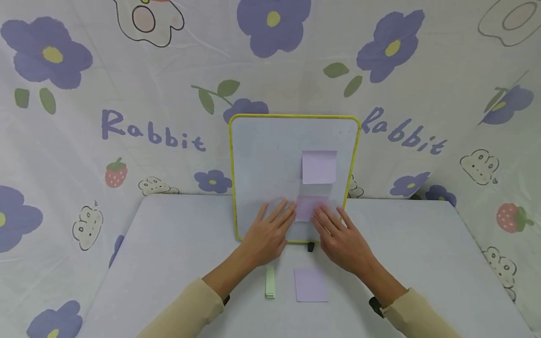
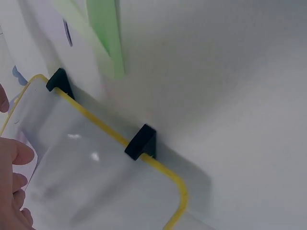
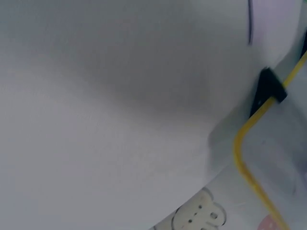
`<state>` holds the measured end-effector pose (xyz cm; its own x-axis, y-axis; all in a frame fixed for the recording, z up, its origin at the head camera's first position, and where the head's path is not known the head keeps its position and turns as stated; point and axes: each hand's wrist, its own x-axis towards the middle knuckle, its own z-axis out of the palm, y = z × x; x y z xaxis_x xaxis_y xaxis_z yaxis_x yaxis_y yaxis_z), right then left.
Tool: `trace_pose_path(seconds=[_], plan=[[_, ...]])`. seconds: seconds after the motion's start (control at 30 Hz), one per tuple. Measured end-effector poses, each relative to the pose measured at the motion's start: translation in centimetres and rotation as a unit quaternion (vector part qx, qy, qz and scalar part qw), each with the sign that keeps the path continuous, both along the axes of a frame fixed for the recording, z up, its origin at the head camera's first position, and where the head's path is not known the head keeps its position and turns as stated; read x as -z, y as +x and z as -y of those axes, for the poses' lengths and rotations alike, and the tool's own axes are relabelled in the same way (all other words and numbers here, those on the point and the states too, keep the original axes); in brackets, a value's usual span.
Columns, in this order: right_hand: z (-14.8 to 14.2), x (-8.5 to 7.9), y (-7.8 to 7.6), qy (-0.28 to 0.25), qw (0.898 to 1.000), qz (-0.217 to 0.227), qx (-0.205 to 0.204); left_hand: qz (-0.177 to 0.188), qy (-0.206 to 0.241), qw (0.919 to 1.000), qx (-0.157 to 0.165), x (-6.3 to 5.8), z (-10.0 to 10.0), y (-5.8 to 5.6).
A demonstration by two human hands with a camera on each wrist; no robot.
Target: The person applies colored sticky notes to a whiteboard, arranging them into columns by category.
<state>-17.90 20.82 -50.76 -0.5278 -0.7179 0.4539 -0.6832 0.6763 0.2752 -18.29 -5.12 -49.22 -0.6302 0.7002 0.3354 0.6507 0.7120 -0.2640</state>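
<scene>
A whiteboard (image 1: 266,150) with a yellow rim stands upright on the table. On its right half, one purple sticky note (image 1: 319,167) is stuck above a second, lower purple sticky note (image 1: 305,209). My left hand (image 1: 267,237) lies against the board with extended fingers, its fingertips right at the lower note's left edge. From the other side, the fingers of my right hand (image 1: 341,240) press over that note's right part and hide some of it. In the left wrist view, part of the left hand (image 2: 12,187) shows beside the board.
Nearer than the board lie a purple sheet or pad of notes (image 1: 310,285) and a narrow green paper strip stack (image 1: 270,281). Black feet (image 2: 141,142) hold the board's lower edge. Behind the white table (image 1: 169,244) hangs a cloth (image 1: 287,80) with flowers and rabbits.
</scene>
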Motion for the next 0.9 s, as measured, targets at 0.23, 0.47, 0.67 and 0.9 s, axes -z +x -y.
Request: trace_pose_path(seconds=[0.23,0.47,0.67,0.9], plan=[[2.3,1.0,2.5,-0.054,0.997,0.055,-0.018,0.049,0.038,0.9978,0.022,1.6,2.5,1.7],[4.0,1.9,4.8,-0.112,0.983,0.137,-0.046,0.096,0.055,0.9933,0.032,4.3,6.4,4.1],[5.6,2.7,5.8,-0.142,0.970,0.188,-0.063,0.129,0.046,0.9900,0.036,6.5,8.7,6.2],[7.3,3.7,6.9,-0.121,0.961,0.241,-0.056,0.154,0.051,0.9846,0.065,7.3,9.4,7.7]])
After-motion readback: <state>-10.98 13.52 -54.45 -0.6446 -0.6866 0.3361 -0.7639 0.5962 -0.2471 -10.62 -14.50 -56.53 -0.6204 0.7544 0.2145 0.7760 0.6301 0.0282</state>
